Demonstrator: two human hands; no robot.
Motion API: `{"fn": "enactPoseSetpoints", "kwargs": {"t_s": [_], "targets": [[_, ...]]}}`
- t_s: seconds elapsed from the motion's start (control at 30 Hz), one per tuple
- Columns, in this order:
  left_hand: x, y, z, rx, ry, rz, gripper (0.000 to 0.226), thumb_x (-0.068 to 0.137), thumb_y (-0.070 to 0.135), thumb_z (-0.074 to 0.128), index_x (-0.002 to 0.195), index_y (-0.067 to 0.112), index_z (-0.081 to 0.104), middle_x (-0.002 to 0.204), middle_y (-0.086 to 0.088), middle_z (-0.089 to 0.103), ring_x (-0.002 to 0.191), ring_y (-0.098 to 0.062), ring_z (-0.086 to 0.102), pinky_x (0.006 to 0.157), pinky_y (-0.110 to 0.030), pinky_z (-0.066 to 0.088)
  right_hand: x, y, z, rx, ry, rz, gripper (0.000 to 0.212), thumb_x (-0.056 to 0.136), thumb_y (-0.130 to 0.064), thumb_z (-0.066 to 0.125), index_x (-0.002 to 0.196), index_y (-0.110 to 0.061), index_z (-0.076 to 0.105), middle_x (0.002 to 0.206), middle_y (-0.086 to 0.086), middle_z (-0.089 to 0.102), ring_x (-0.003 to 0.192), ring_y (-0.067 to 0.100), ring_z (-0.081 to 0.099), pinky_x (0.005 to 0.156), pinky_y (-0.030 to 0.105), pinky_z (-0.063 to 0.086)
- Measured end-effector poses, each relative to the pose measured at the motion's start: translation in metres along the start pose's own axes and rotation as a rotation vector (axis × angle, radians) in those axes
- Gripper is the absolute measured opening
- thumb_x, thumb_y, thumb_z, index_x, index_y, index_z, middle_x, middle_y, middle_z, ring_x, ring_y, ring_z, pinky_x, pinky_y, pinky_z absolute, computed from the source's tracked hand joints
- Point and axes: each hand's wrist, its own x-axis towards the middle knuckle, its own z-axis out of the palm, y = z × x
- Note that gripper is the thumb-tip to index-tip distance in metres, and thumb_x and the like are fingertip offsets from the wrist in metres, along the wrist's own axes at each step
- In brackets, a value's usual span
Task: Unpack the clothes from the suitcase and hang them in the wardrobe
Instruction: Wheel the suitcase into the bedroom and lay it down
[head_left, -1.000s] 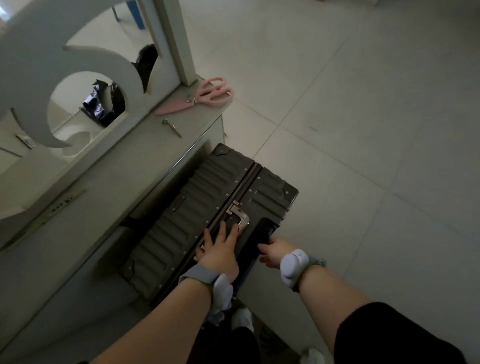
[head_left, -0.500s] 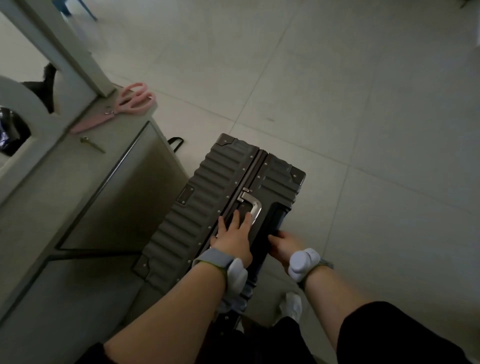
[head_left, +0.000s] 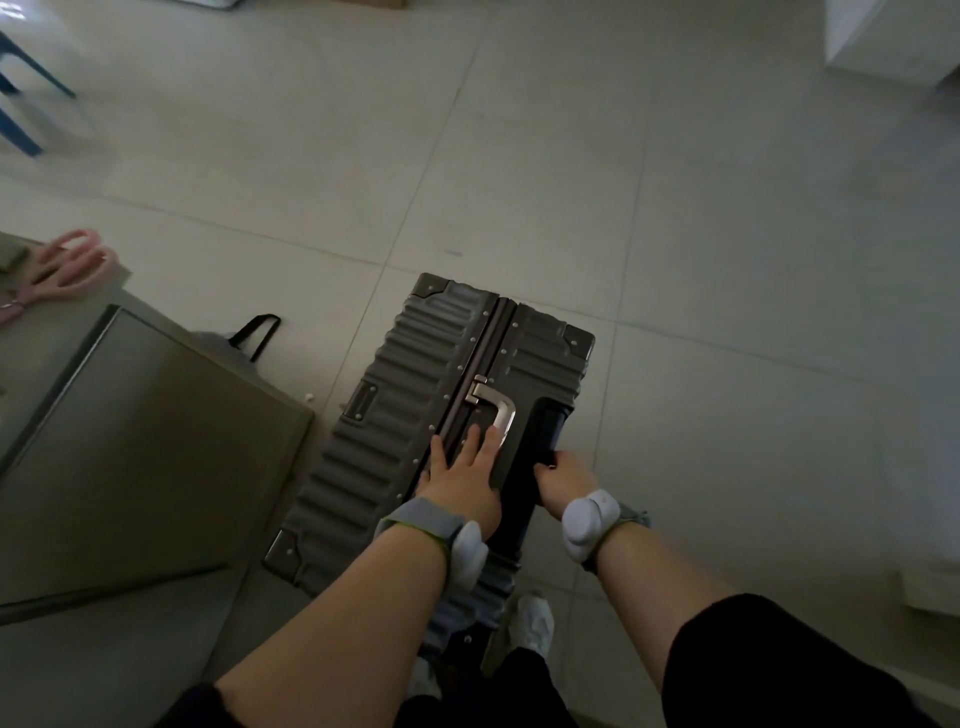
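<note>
A dark grey ribbed hard-shell suitcase (head_left: 410, 410) stands closed on the tiled floor, seen from above. My left hand (head_left: 462, 475) lies flat on its top with straight fingers, touching the near end of the silver carry handle (head_left: 496, 405). My right hand (head_left: 563, 480) curls its fingers round the black telescopic handle block (head_left: 543, 431) on the suitcase's right side. No clothes and no wardrobe are in view.
A grey cabinet (head_left: 140, 441) stands close to the left of the suitcase, with pink scissors (head_left: 62, 267) on its top. A bag's black strap (head_left: 254, 335) lies on the floor behind the cabinet. Blue chair legs (head_left: 21, 104) show far left, white furniture (head_left: 893, 41) far right.
The suitcase has come away from the cabinet to the right, out onto the floor. My view turned right, and both hands kept their places on the suitcase.
</note>
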Motion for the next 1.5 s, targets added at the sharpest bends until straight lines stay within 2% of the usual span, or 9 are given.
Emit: {"fn": "enactPoseSetpoints", "kwargs": {"t_s": [0.2,0.63,0.8,0.9,0.97,1.07,1.2,1.33,1.5], "targets": [[0.013,0.028,0.014,0.053,0.059,0.044,0.060,0.100,0.033,0.026,0.149,0.035,-0.009,0.159,0.011,-0.011,0.143,-0.037,-0.018,0.116,-0.054,0.006,0.003,0.021,-0.023,0.094,0.043,0.001,0.020,0.090,-0.007,0.046,0.099,-0.003,0.064,0.091,0.019,0.063,0.082,0.031,0.060,0.073,0.038,0.048],[0.038,0.054,0.022,0.059,0.074,0.046,0.057,0.099,0.044,0.015,0.149,0.034,-0.009,0.159,0.007,-0.008,0.144,-0.035,-0.017,0.118,-0.053,-0.001,-0.018,0.018,-0.065,0.204,0.122,-0.060,0.025,0.096,-0.017,0.043,0.112,-0.001,0.056,0.107,0.018,0.063,0.096,0.032,0.060,0.075,0.031,0.046],[0.043,0.063,0.013,0.115,0.149,0.157,0.052,0.102,0.033,0.016,0.151,0.018,0.010,0.160,-0.003,0.002,0.147,-0.023,-0.003,0.116,-0.056,-0.005,-0.053,-0.003,-0.097,0.303,0.131,-0.160,0.016,0.097,-0.021,0.044,0.103,-0.013,0.056,0.089,0.005,0.062,0.077,0.017,0.059,0.063,0.028,0.047],[0.039,0.083,-0.012,0.201,-0.018,0.109,0.051,0.102,0.012,0.025,0.150,0.010,0.010,0.160,-0.007,0.003,0.147,-0.023,-0.001,0.117,-0.052,0.000,-0.074,-0.021,-0.120,0.360,0.126,-0.223,0.015,0.095,-0.020,0.045,0.093,-0.012,0.059,0.087,0.010,0.065,0.080,0.024,0.064,0.078,0.045,0.056],[0.034,0.095,-0.033,0.108,-0.036,0.079,0.056,0.100,0.010,0.034,0.150,0.008,0.009,0.158,-0.013,0.013,0.146,-0.025,0.012,0.118,-0.043,0.011,-0.092,-0.035,-0.137,0.361,0.117,-0.255,0.019,0.094,-0.023,0.046,0.095,-0.009,0.060,0.093,0.015,0.068,0.086,0.030,0.067,0.083,0.050,0.055],[-0.004,0.124,-0.064,-0.361,0.040,0.121,0.044,0.103,0.028,0.028,0.136,0.002,0.043,0.143,-0.021,0.043,0.131,-0.033,0.042,0.105,-0.042,0.037,-0.118,-0.052,-0.160,0.393,0.158,-0.301,0.020,0.092,-0.023,0.049,0.091,-0.007,0.061,0.092,0.017,0.068,0.087,0.033,0.067,0.084,0.051,0.055],[-0.089,0.170,-0.098,-0.858,0.091,0.234,0.059,0.103,0.036,0.028,0.125,-0.016,0.046,0.130,-0.038,0.044,0.120,-0.052,0.043,0.079,-0.044,0.051,-0.154,-0.077,-0.184,0.423,0.173,-0.358,0.025,0.087,-0.026,0.050,0.085,-0.004,0.062,0.088,0.024,0.067,0.083,0.039,0.067,0.079,0.053,0.056],[-0.143,0.197,-0.108,-0.952,-0.010,0.318,0.050,0.101,0.042,0.029,0.105,0.003,0.060,0.087,-0.022,0.070,0.081,-0.040,0.065,0.087,-0.049,0.052,-0.177,-0.093,-0.202,0.437,0.169,-0.397,0.023,0.094,-0.016,0.047,0.081,0.000,0.058,0.069,0.019,0.057,0.059,0.031,0.057,0.058,0.040,0.049],[-0.169,0.210,-0.117,-0.836,0.012,0.408,0.043,0.101,0.040,0.028,0.107,0.008,0.056,0.064,-0.003,0.066,0.063,-0.024,0.062,0.072,-0.040,0.053,-0.200,-0.099,-0.223,0.329,0.137,-0.455,0.026,0.094,-0.020,0.051,0.094,0.004,0.063,0.093,0.026,0.068,0.088,0.038,0.066,0.084,0.052,0.054]]}}
